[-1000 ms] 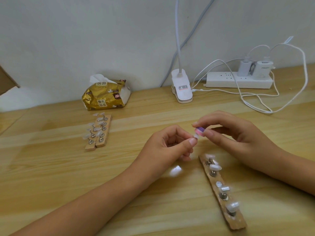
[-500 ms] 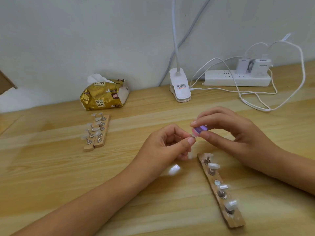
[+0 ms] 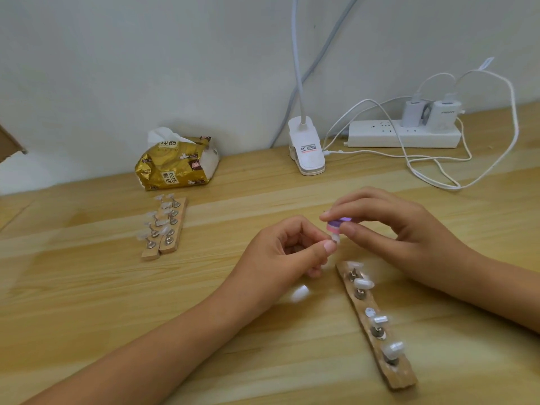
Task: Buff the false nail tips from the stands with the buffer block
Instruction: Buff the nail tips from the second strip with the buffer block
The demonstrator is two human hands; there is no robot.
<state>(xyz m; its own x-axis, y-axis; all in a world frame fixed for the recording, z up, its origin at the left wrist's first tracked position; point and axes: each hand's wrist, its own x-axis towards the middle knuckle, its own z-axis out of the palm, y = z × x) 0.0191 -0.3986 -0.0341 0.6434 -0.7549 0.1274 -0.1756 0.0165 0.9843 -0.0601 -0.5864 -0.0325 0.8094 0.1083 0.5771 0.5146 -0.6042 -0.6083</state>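
- Near right: the near stand [image 3: 402,379], a wooden strip, lies on the table [image 3: 87,287] and carries pale tips on metal posts.
- Centre: your left hand [image 3: 280,255] pinches one false nail tip [image 3: 336,237] between thumb and fingers. The tip is raised off the table, just beyond the stand's far end.
- Centre right: your right hand [image 3: 394,232] grips the buffer block [image 3: 339,223], purple over pink, with its underside touching the tip.
- Handling (judged): the tip is light, thin, springy and slick. Pinch it by its side edges near the base, or it may flick away. The block looks soft, so use light strokes.
- Far left: the far stands [image 3: 152,254] lie side by side, loaded with tips.
- Farthest: a tissue pack [image 3: 175,168], a lamp clip [image 3: 306,150] and a power strip [image 3: 403,137] line the wall.
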